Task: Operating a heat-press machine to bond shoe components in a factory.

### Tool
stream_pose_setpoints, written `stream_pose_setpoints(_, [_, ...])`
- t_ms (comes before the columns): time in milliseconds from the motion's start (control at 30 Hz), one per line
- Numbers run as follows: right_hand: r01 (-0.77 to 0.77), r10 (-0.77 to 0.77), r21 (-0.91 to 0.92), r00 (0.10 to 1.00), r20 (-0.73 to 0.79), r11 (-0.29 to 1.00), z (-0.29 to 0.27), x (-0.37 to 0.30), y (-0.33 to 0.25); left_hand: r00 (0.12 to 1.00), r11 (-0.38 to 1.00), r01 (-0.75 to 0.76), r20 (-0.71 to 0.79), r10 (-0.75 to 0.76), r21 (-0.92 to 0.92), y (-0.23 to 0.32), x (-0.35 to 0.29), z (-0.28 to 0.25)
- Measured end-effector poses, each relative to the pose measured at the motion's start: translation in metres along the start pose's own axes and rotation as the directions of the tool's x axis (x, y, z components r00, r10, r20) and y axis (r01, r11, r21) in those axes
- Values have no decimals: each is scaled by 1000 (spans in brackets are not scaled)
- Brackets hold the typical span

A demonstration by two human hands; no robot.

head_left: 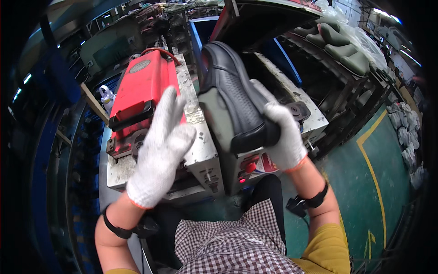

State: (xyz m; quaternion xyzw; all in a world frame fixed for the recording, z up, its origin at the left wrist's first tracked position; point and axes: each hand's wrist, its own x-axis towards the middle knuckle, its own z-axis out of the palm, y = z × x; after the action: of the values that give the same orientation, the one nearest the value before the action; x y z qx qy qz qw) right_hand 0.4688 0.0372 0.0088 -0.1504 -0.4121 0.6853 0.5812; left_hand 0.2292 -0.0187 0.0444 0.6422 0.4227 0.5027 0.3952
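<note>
A black shoe [235, 98] with a textured band along its length stands in front of me, its far end pointing away. Against its left side shows a grey-green shoe last [216, 121]. My right hand [285, 132], in a white knit glove, grips the near right side of the shoe, thumb and fingers along its edge. My left hand [159, 150], gloved the same way, is raised over the left machine beside its red cover [143, 86]. Its fingers are stretched out with the thumb apart, and nothing is in it.
Behind the shoe, a raised dark lid [264, 23] stands over the right machine. A red knob [250, 167] is on the front panel below. At the far right, a rack holds several green shoe lasts [340, 48]; grey bundles [404, 123] lie by the yellow-lined floor.
</note>
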Motion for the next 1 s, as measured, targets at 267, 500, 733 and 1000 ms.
stream_pose_setpoints(267, [-105, -104, -942, 984, -145, 319, -132, 155, -71, 786, 678, -507, -37, 617, 532, 31, 202, 6])
stream_pose_setpoints(500, [-161, 136, -928, 967, -217, -336, -200, 227, -41, 704, 627, -671, 77, 706, 396, 62, 329, 51])
stream_pose_setpoints(733, [-81, 298, -882, 924, -242, -463, -179, 220, -43, 698, 270, -576, 292, 654, 772, 64, 398, 45])
stream_pose_setpoints(1000, [24, 222, -897, 971, -83, -441, -153, 173, -74, 810, 700, -559, 109, 577, 444, 40, 323, 69])
